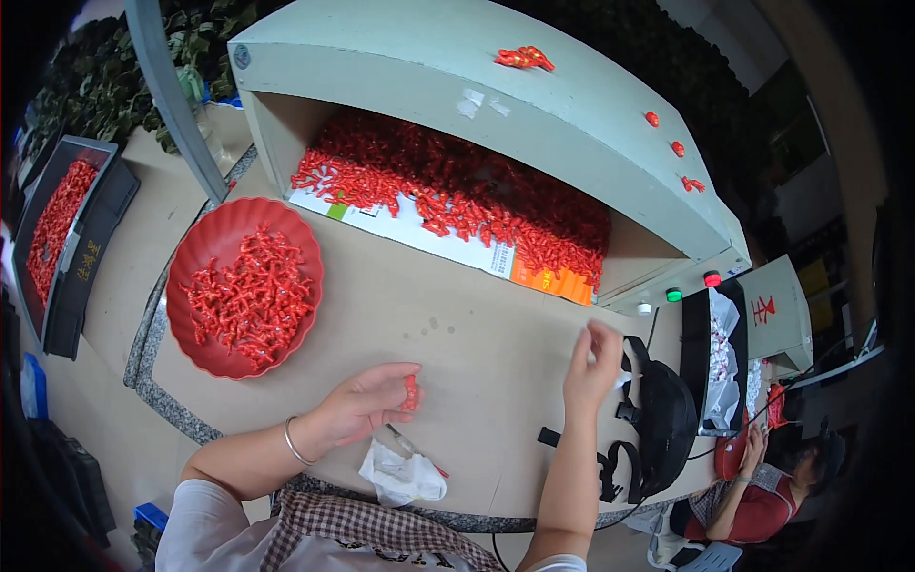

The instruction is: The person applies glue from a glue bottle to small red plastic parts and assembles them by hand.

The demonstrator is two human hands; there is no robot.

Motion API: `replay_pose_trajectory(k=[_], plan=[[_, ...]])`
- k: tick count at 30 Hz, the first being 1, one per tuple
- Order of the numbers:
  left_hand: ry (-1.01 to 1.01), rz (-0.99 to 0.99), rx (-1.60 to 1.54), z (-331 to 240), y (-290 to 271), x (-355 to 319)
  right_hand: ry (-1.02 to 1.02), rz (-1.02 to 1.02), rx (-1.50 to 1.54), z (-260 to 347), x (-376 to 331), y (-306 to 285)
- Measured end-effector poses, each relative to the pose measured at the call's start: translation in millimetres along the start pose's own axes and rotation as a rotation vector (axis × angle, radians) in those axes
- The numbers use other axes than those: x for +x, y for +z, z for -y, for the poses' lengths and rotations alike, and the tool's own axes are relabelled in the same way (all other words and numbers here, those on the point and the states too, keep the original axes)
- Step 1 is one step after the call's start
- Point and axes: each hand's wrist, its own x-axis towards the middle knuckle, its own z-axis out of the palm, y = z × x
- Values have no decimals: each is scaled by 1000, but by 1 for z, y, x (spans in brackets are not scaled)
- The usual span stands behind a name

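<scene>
My left hand point(367, 400) is closed around a small glossy red figurine point(410, 392), which shows between the thumb and fingers above the table. My right hand point(593, 370) is raised to the right, with its fingers curled together; what they hold, if anything, cannot be made out. A crumpled white tissue point(405, 477) lies below my left hand, beside a thin tool point(405, 439) partly covered by it. Left of my hands sits a red scalloped bowl point(181, 319) with a heap of small red figurines point(253, 296).
Ahead stands a pale green open-fronted box point(381, 81) with many red pieces spread inside; a few lie on top. A black waist bag point(662, 424) lies at right, near a black tray point(693, 367). A grey bin point(76, 286) stands far left. Another person point(762, 505) sits lower right.
</scene>
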Motion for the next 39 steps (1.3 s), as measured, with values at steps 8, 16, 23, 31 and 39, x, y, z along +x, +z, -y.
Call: replay_pose_trajectory(k=[8, 16, 23, 31, 39], plan=[[14, 4, -34, 3, 2, 3, -120, 96, -503, -48, 53, 84], [-21, -16, -73, 0, 1, 2, 15, 60, -237, -37, 40, 63], [-29, -18, -39, -1, -2, 1, 557, 401, 698, 61, -13, -8], [73, 30, 183, 6, 8, 1, 289, 556, 821, 80, -98, -3], [152, 36, 403, 8, 11, 1, 96, 527, 665, 90, -102, 4]])
